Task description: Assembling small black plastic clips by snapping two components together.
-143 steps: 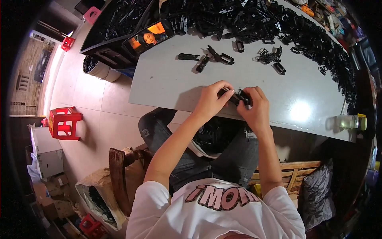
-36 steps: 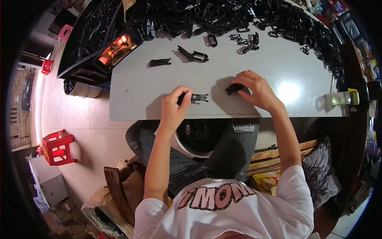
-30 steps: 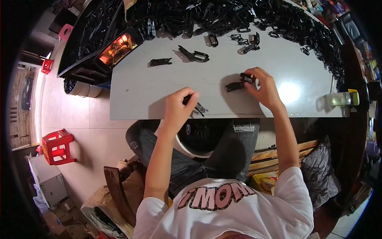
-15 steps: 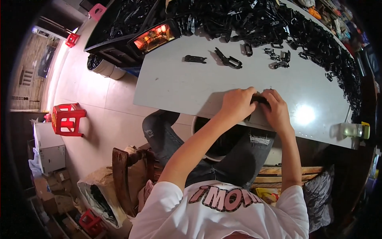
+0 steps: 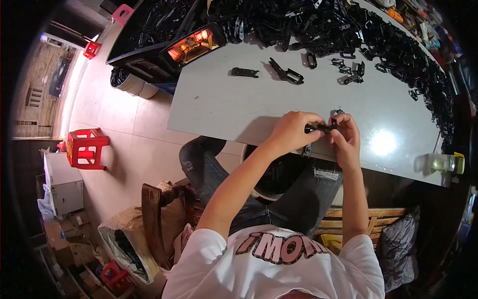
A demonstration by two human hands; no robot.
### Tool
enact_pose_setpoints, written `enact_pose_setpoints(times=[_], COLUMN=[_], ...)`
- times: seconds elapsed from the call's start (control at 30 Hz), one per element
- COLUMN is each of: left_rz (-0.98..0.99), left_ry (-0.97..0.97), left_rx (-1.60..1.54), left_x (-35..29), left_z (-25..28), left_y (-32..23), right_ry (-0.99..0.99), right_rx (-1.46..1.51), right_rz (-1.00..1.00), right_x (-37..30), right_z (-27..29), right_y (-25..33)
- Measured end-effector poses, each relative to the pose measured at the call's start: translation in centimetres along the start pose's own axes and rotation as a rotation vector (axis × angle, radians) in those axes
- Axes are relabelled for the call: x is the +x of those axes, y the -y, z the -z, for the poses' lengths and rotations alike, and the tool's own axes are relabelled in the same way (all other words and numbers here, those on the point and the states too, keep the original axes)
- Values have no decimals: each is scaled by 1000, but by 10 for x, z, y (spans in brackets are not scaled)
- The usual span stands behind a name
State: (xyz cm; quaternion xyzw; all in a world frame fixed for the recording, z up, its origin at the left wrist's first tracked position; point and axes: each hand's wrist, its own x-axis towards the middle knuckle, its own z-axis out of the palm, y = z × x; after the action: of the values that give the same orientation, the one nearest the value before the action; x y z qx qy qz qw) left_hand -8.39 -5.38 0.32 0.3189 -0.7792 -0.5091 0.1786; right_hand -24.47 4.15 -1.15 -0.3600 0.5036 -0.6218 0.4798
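Near the table's front edge, my left hand [image 5: 295, 130] pinches a dark, narrow black plastic part [image 5: 322, 128] between thumb and fingers. My right hand [image 5: 348, 142] grips the part's right end, where a short piece stands upright between thumb and index finger. Whether this is one part or two joined ones, I cannot tell. Just below the left fingers, a small dark and shiny piece [image 5: 307, 149] sits at the table edge. Beyond the right fingertips lies another small black piece [image 5: 339, 112], partly hidden. Farther off rest a flat black part [image 5: 244, 73] and a longer angled black frame [image 5: 286, 73].
A big heap of black plastic parts [image 5: 318, 27] covers the table's far side and curves down the right. A phone [image 5: 194, 47] leans on a black crate [image 5: 144, 67] at the left. A jar [image 5: 443, 163] lies at the right corner. Under the table edge, a bucket [image 5: 249, 154] stands between my knees.
My right hand has turned and its fingers have opened up from over the part, so more of the black part shows. My left hand has shifted slightly left.
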Motion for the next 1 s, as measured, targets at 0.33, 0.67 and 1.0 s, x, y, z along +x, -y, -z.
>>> enact_pose_setpoints(times=[0.33,0.67,1.0], left_rz=[-10,-22,-89], left_ry=[228,164,9], left_rx=[68,256,557], left_x=[-12,-31,-31], left_z=[25,31,11], left_y=[-3,0,-8], right_ry=[196,128,195], right_rx=[-381,-188,-1358], right_rz=[173,-82,302], right_x=[-2,2,43], right_z=[-14,-13,-27], right_y=[3,15,25])
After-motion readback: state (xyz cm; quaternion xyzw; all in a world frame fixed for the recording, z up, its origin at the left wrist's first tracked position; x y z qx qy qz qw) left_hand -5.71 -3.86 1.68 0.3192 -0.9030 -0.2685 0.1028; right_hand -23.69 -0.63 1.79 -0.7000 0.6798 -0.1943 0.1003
